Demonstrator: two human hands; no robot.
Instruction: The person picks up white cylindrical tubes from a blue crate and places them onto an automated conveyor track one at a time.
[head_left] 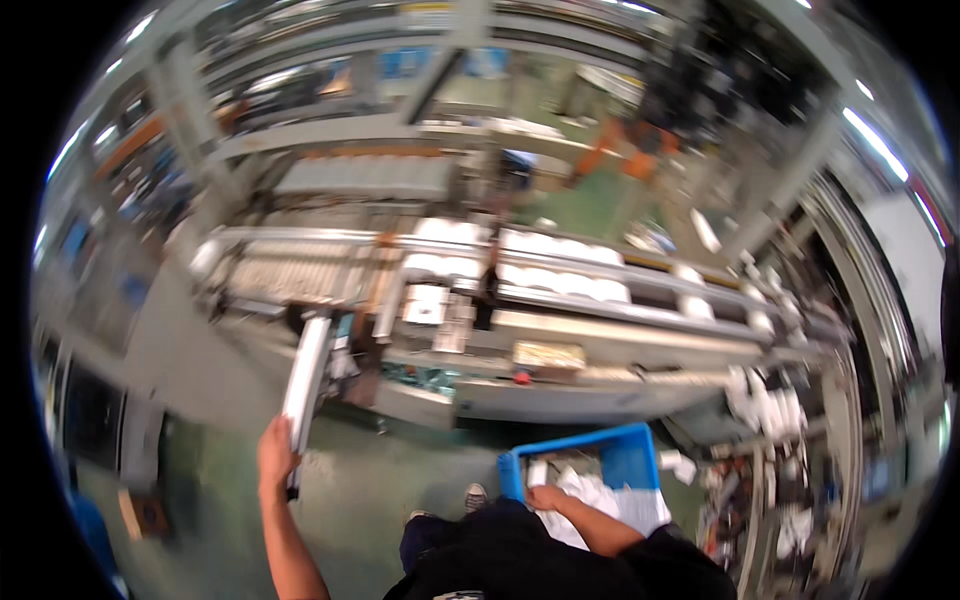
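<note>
Dark trousers [500, 545] and one grey shoe [476, 495] filled the lower middle of the head view, over a green floor [390, 470].

Right hand [548, 498] lay just above the trousers, reaching into a blue bin [625, 455] at the person's right. Hand rested on white crumpled material [600, 500] inside the bin; fingers looked curled onto it, though blur hid whether they pinched it.

Left hand [277, 452] was raised at the person's left, arm extended forward. Fingers were wrapped around the lower end of a long white panel [306, 375], which ran up and away from the hand toward the machine. Grip closed around the panel's edge; individual fingertips could not be told apart.

Beyond both hands stood a long conveyor machine [560, 340], running left to right. White rolls [560, 250] sat in rows along its top. More white rolls [775, 405] were stacked near its right end. Far background showed grey frames [360, 130], heavily blurred.
</note>
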